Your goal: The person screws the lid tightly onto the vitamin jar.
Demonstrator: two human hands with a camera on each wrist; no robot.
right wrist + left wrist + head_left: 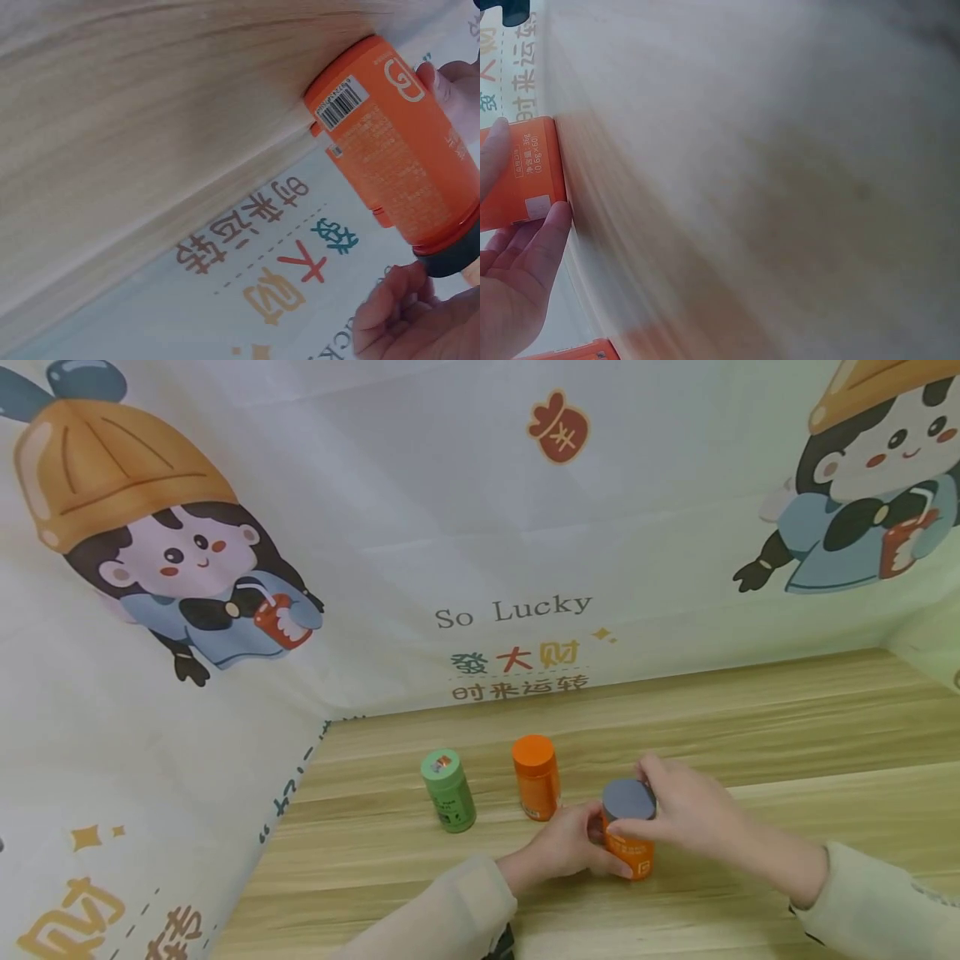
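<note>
An orange bottle with a dark grey lid stands upright on the wooden table. My left hand holds its body low down from the left, thumb and fingers on either side. From the right, my right hand grips the grey lid between thumb and fingers. The right wrist view shows a barcode on the bottle and the lid sitting on its top. White print covers part of the bottle in the left wrist view.
A second orange bottle with an orange lid stands just behind my left hand. Farther left is a green bottle with a light green lid. A printed white cloth rises behind and to the left of the wooden table.
</note>
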